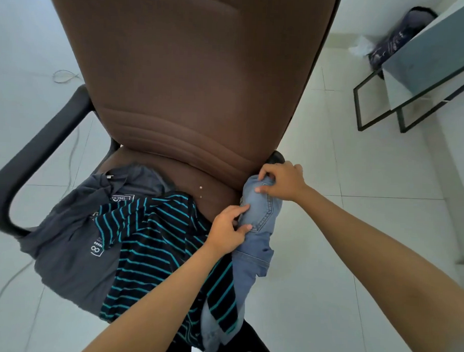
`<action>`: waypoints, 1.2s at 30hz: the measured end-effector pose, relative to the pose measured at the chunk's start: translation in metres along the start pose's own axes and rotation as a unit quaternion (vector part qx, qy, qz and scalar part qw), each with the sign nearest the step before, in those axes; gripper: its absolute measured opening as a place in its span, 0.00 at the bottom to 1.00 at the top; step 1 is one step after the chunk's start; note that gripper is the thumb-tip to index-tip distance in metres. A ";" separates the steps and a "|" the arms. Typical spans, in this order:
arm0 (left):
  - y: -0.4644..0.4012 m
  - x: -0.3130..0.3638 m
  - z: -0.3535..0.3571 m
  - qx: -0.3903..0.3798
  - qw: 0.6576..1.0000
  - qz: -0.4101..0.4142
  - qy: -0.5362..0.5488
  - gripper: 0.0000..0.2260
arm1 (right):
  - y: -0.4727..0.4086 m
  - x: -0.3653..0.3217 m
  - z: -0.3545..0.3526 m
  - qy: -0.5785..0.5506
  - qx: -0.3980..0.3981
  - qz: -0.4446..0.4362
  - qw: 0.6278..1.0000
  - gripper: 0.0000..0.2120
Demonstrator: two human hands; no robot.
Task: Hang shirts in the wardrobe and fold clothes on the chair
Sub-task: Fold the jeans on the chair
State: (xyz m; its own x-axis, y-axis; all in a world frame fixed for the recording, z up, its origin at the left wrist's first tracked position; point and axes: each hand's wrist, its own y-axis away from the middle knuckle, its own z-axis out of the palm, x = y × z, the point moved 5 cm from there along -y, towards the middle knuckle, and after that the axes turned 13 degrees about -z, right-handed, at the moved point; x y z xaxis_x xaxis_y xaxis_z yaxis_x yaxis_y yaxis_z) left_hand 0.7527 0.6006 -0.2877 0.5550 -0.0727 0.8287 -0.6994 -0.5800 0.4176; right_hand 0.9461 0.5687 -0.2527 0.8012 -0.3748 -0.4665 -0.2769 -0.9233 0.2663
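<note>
both hands on the light-blue jeans (261, 216), which hang over the chair's right armrest, beside the brown chair (191, 95) seat. right hand (280, 181) pinches the top bunch of denim, fingers curled over it. left hand (227, 228) sits just below, thumb + fingers curled onto the seam side, gripping cloth. rest of the jeans trails down past the left wrist toward the floor.

left of the left hand: black/teal striped shirt (154, 252) sprawled on the seat, partly over a grey printed tee (73, 244) further left.

risks, my guess: striped shirt overlaps the lower denim near the left forearm, so lifting the jeans could drag it off the seat. hanging leg could snag on the armrest or brush the floor. chair prob swivels if tugged sideways.
</note>
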 end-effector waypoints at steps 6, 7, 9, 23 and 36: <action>0.007 0.001 -0.004 0.011 1.000 0.005 0.000 0.24 | 0.003 -0.011 -0.004 -0.201 -0.045 -0.029 0.978 0.14; 0.008 0.002 -0.005 0.014 1.000 0.007 0.005 0.23 | 0.003 -0.014 -0.005 -0.210 -0.046 -0.026 0.976 0.15; 0.011 0.002 -0.006 0.017 1.000 0.015 0.010 0.23 | 0.002 -0.019 -0.007 -0.233 -0.067 -0.006 0.970 0.19; 0.028 0.010 -0.010 -0.016 0.998 0.057 0.032 0.21 | 0.003 -0.050 -0.028 -0.257 -0.220 0.091 0.937 0.24; 0.032 0.018 -0.057 0.022 0.967 -0.066 0.246 0.14 | 0.076 -0.112 -0.114 -0.445 -0.119 -0.073 0.885 0.29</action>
State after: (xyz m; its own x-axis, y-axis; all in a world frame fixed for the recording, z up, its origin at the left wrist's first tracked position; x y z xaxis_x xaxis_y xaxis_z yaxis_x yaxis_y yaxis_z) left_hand 0.7141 0.6272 -0.2381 0.3486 0.3927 0.8510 -0.6119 -0.5925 0.5240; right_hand 0.8953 0.5497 -0.0840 0.0548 -0.2675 -0.9620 -0.0008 -0.9635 0.2678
